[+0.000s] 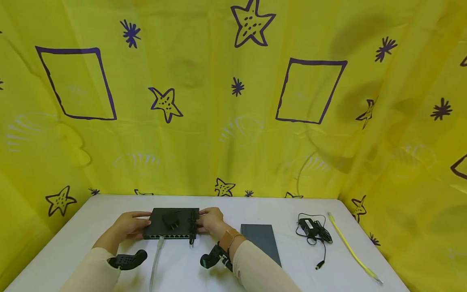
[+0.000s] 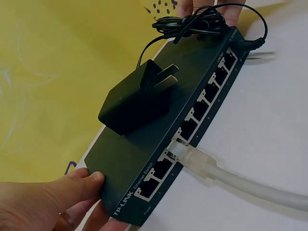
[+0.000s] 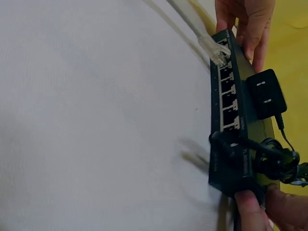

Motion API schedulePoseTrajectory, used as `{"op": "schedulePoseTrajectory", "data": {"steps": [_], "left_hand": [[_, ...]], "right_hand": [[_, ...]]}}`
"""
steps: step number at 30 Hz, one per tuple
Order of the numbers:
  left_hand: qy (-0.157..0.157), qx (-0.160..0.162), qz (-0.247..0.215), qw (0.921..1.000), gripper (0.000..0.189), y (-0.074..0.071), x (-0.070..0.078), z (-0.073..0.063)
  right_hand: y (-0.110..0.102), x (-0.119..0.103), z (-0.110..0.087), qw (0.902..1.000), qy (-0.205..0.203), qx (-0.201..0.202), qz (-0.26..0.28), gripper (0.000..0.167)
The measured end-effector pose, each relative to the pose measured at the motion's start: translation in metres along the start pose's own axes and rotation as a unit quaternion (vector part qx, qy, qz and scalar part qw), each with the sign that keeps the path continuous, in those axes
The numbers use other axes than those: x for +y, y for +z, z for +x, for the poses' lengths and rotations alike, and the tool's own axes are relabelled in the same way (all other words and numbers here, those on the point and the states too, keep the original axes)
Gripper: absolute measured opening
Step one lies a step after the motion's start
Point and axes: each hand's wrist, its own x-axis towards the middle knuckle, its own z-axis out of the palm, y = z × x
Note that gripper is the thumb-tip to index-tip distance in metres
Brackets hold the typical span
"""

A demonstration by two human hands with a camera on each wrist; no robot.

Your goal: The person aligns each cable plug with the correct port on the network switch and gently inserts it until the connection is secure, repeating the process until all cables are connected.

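A black TP-LINK Ethernet switch [image 1: 157, 219] is held at both ends, its row of ports facing me. At its left end my left hand [image 1: 127, 225] grips with the thumb on the top edge and fingers lower down. My right hand [image 1: 212, 222] pinches the opposite end between thumb and finger. A grey network cable [image 2: 250, 184] has its clear plug [image 2: 195, 159] in the third port from the left. On top lie a black power adapter [image 2: 127, 101] with two prongs and its bundled cord [image 2: 192, 26]. The cord's plug [image 2: 248, 44] sits at the right of the port face.
Right of my right hand, a flat dark grey box [image 1: 260, 241] lies on the white table [image 1: 284, 211]. Farther right are a black power brick [image 1: 310, 228] with a coiled cord and a yellow network cable [image 1: 350, 245]. Behind hangs a yellow patterned curtain [image 1: 204, 154].
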Motion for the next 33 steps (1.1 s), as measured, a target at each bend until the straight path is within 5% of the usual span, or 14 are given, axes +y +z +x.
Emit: {"op": "schedulePoseTrajectory", "data": {"steps": [21,27,33], "left_hand": [[-0.009,0.023,-0.003,0.9997,0.049,0.001,0.001,-0.007],[0.001,0.037,-0.014,0.9992,0.045,0.000,-0.002,-0.008],[0.041,0.070,-0.019,0.9965,0.044,0.002,0.010,-0.015]], "right_hand": [[0.003,0.002,-0.007,0.9999,-0.002,-0.010,0.001,0.029],[-0.018,-0.012,-0.020,0.9982,-0.004,-0.060,0.004,0.032],[-0.063,-0.034,-0.025,0.9955,-0.017,-0.090,-0.026,0.037]]}}
